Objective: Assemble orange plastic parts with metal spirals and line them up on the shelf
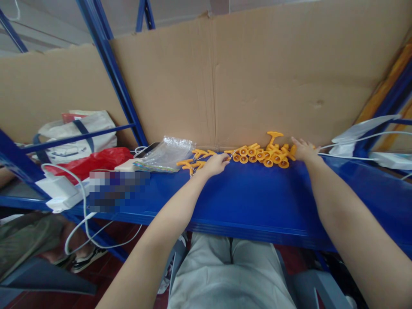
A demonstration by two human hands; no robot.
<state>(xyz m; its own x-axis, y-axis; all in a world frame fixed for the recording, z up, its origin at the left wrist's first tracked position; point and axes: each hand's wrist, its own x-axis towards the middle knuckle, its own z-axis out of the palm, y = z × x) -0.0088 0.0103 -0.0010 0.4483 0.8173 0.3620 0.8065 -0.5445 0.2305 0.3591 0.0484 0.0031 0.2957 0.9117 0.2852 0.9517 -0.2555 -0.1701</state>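
Observation:
Several yellow plastic pieces [257, 153] are packed in a row against the cardboard, many with round, cup-like ends turned toward me. One T-shaped yellow piece [275, 135] sticks up above the rest. At the row's left end, my left hand [216, 165] has its fingers curled and closed; whatever is between them is hidden. Left of that hand lie branch-shaped yellow pieces [189, 163] with small metal chains. My right hand [305, 150] is at the row's right end, fingers apart, touching or nearly touching the last yellow piece.
Clear plastic bags [170, 152] lie left of the pieces, near a phone [151, 149] and a red bag [96, 163]. White chargers [61, 191] and cables sit at the left. A cardboard sheet [257, 77] backs the blue shelf [251, 201]. Another person's leg [32, 236] shows lower left.

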